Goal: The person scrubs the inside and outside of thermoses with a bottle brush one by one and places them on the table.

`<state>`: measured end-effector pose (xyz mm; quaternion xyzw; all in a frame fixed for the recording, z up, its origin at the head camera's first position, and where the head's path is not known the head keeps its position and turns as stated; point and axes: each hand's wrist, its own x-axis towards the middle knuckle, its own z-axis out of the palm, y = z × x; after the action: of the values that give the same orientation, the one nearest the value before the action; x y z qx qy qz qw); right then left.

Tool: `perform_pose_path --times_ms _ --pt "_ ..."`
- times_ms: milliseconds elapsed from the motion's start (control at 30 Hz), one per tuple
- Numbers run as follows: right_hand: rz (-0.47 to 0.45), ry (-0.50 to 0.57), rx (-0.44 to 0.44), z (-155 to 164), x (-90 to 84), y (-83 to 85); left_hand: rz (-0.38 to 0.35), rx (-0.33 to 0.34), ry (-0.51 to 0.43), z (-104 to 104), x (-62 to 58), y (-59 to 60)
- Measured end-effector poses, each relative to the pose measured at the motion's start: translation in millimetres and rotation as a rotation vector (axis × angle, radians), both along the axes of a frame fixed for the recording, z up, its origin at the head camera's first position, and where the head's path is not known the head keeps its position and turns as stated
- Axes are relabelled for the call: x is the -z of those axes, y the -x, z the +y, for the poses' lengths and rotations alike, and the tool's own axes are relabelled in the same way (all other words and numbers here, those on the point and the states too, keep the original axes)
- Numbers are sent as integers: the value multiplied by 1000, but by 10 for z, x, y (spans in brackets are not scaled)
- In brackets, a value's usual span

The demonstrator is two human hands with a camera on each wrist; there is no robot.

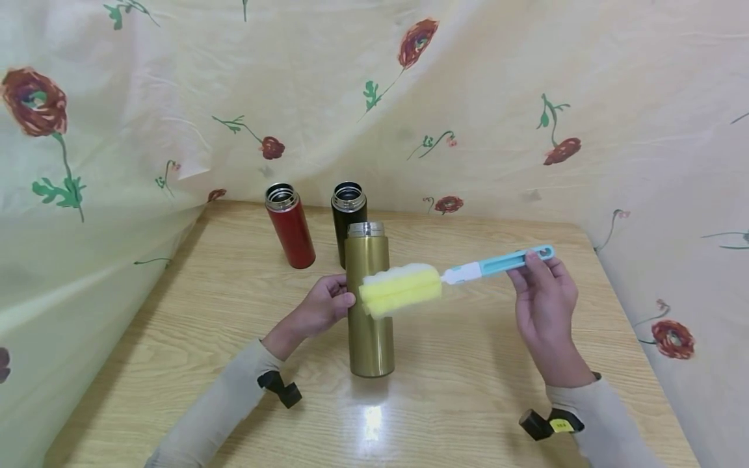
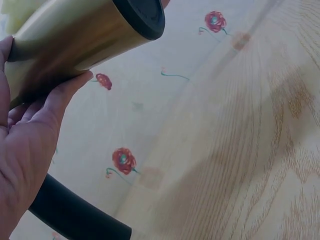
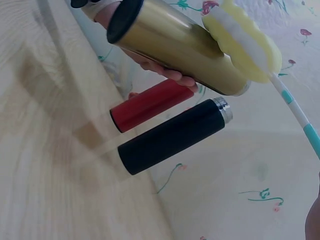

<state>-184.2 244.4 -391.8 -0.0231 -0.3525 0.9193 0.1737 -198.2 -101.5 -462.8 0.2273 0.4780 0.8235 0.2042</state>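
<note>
We hold the gold flask [image 1: 368,305] upright near the middle of the table [image 1: 480,390] with our left hand [image 1: 320,311]. Its fingers [image 1: 341,300] are curled round the flask's left side about halfway up. The wrist views show the flask's base tipped, so whether it is touching the table or just above it we cannot tell.

Our right hand [image 1: 544,309] pinches the blue handle [image 1: 509,262] of the brush near its far end, fingers closed on it. The yellow sponge head [image 1: 400,291] lies across the front of the flask, below the open mouth [image 1: 366,229].

We judge that the step in hand is bringing the sponge to the mouth. To do it well:
- Keep the flask firmly gripped and vertical.
- Raise the sponge above the rim and turn the handle upward so the head points down.
- Centre the head on the opening before pushing; the sponge looks wider than the mouth and should compress.

Count: three flasks, namely gold, red [image 1: 290,225] and black [image 1: 348,218], all uncapped; one brush; two hands.
</note>
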Motion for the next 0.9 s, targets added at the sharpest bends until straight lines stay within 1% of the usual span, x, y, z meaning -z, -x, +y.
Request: perform_pose_path --times_ms 300,433,600,767,900 --pt "34 1 23 -92 -127 195 44 18 20 10 5 9" --pt "53 17 24 -127 -175 270 48 24 15 15 15 19" --pt "72 62 27 -151 -236 353 44 39 -5 20 16 22" --pt "81 87 26 -162 -284 405 39 42 -23 24 11 17" --pt "73 108 24 -164 -289 402 36 35 -18 26 5 20"
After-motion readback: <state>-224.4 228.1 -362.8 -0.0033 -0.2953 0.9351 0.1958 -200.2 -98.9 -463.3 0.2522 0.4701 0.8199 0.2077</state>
